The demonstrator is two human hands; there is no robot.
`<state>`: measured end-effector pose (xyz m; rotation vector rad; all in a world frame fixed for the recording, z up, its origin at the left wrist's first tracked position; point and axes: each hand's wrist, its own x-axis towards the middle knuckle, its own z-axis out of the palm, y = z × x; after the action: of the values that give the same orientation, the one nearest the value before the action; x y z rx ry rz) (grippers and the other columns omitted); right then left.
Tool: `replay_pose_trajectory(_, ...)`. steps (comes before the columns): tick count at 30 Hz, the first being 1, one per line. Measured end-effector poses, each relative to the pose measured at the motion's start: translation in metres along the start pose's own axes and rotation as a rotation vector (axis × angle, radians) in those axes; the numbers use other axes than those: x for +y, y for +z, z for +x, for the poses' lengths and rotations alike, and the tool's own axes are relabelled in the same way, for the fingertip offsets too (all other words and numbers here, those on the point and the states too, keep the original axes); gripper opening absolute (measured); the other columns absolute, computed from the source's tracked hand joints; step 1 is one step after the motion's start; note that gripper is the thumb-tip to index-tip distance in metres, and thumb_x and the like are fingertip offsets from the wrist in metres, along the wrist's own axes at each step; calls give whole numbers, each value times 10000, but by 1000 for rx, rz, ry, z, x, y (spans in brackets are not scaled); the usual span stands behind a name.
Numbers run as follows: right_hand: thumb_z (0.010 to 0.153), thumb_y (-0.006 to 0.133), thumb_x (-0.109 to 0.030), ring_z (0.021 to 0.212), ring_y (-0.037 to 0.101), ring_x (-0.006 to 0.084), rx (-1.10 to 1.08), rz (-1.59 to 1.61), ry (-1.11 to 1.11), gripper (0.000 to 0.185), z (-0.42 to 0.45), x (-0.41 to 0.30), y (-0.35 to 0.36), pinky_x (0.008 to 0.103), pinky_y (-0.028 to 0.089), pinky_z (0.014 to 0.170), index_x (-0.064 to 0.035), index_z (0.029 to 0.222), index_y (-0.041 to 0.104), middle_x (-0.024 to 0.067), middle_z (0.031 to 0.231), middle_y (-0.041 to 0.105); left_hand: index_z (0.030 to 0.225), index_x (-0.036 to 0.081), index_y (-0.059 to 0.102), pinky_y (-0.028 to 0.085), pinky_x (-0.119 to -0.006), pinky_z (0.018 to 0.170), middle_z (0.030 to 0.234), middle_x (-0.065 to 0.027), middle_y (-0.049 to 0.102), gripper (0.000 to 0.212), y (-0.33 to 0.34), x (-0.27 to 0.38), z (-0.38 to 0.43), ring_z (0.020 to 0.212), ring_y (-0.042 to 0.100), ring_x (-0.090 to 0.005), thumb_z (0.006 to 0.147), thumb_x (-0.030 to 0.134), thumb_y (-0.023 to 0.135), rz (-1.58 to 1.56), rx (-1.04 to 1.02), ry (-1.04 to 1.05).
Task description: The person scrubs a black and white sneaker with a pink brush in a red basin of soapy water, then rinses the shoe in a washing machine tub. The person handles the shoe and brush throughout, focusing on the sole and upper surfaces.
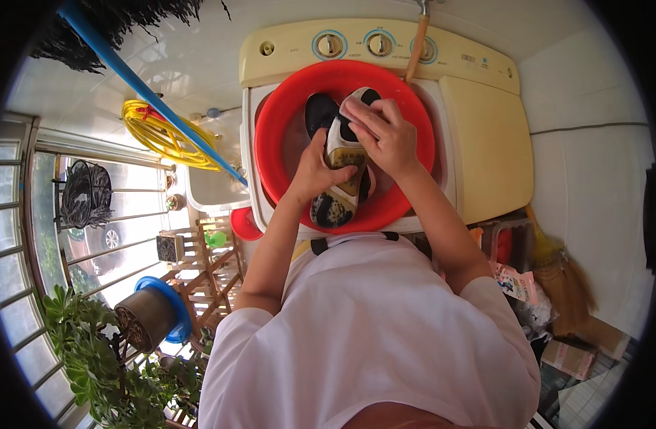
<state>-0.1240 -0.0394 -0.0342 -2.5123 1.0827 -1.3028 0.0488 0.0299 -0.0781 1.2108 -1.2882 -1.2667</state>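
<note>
A red plastic basin [277,153] rests on top of a cream twin-tub washing machine [486,150]. Over the basin my left hand [322,169] grips a shoe [345,155] by its middle, with the worn, dark-stained sole turned up. My right hand [387,134] holds a small pinkish pad or brush [355,110] against the upper end of that sole; its exact kind cannot be told. Another shoe, with a black part [320,113] showing, lies behind and below in the basin, partly hidden by the held shoe and my hands.
Left of the machine are a white sink [215,190], a coiled yellow hose [162,134] and a slanting blue pole [146,94]. A water tap [424,8] with a tan hose is behind the basin. Potted plants [81,343] stand lower left; a straw broom [564,284] and boxes lower right.
</note>
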Motion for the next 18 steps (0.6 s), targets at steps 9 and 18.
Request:
replay_pose_trajectory(9,842,770,-253,745,655,174,-170,-98,-63,292,22,-17,-15,345,547,580,-284,1132,754,-16,921,596,1226,19,526,512,-333,917,1090,-105,655,648,6,14,-1,1019,631,-179,681,118,862,225,25,-6)
replay_pose_trajectory(18,827,777,-219,705,638,170,-140,-58,-7,330,20,2,-30,321,539,586,-299,1146,755,-8,869,576,1189,17,513,543,-379,817,990,-183,683,674,12,2,-1,915,691,-308,649,195,876,192,83,151)
